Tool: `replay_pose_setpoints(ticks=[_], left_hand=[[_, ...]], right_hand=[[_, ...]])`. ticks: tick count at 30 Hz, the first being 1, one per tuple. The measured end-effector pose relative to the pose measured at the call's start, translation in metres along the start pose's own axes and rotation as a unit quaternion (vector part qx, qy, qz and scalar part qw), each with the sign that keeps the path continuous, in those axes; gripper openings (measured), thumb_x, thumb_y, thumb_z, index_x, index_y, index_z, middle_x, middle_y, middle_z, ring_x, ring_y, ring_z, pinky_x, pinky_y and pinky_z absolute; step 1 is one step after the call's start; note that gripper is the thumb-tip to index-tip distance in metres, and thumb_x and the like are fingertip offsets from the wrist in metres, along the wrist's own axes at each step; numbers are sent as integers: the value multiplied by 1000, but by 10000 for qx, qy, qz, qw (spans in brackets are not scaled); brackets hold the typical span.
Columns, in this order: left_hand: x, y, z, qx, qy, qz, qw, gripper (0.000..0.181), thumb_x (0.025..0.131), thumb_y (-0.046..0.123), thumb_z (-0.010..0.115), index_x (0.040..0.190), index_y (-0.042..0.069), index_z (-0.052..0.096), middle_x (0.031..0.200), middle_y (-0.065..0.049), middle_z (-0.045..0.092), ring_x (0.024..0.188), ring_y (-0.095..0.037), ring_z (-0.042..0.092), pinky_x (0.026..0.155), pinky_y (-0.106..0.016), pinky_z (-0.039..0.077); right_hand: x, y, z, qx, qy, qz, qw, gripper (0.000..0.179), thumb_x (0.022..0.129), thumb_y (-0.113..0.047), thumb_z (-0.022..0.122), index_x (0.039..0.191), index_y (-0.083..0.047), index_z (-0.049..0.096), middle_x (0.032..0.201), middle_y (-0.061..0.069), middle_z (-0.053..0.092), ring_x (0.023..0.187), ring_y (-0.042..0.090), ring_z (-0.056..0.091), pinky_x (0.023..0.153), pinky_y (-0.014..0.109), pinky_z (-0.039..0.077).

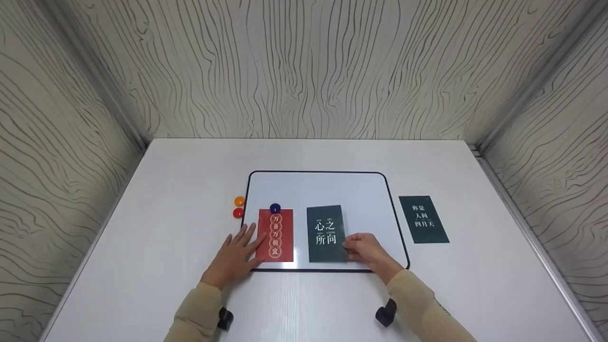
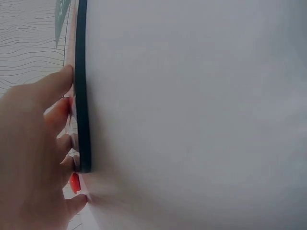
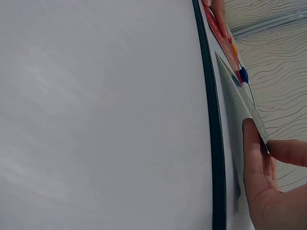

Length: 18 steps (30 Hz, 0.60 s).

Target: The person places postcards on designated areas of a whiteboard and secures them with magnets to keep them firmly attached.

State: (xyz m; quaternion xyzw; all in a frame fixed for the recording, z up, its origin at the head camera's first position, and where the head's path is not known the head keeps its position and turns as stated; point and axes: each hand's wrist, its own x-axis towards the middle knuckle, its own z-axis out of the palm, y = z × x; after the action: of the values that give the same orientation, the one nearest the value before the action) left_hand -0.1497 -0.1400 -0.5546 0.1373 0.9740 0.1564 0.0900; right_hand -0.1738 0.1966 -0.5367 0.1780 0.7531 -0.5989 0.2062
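Observation:
On the whiteboard (image 1: 361,190) a red card (image 1: 285,237) with pale lettering lies at the left, a blue round magnet (image 1: 275,208) at its top edge. My left hand (image 1: 236,254) is spread out at that card's left side, fingertips on the card and the board's left edge. Between thumb and fingers, my right hand (image 1: 368,251) pinches a dark green card (image 1: 326,249) by its right edge. In the right wrist view that card (image 3: 240,103) tilts up from the board, its held edge raised.
Orange (image 1: 239,201) and red (image 1: 238,213) round magnets sit by the board's left edge. Another dark green card (image 1: 422,232) lies on the white table (image 1: 190,166) to the right of the board. Wood-patterned panels (image 1: 304,71) stand behind and at both sides.

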Motion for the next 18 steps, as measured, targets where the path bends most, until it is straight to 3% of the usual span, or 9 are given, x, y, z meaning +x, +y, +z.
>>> replay_pose_setpoints(ticks=[13,18], left_hand=[[0,0,-2,-46,-39,17,10000,61,94,49,53,149,27,35,163,-4,23,153,-31,15,122,-58,21],[0,0,-1,-45,-44,49,10000,62,94,49,53,149,27,35,163,-4,22,153,-32,15,121,-59,21]], right_hand=[[-1,0,7,-190,172,16,9997,10,88,-4,61,96,2,62,85,4,62,76,13,58,64,22,53],[-1,1,12,-545,380,-92,9978,12,88,-5,61,96,3,63,85,6,62,74,14,59,62,23,55]])
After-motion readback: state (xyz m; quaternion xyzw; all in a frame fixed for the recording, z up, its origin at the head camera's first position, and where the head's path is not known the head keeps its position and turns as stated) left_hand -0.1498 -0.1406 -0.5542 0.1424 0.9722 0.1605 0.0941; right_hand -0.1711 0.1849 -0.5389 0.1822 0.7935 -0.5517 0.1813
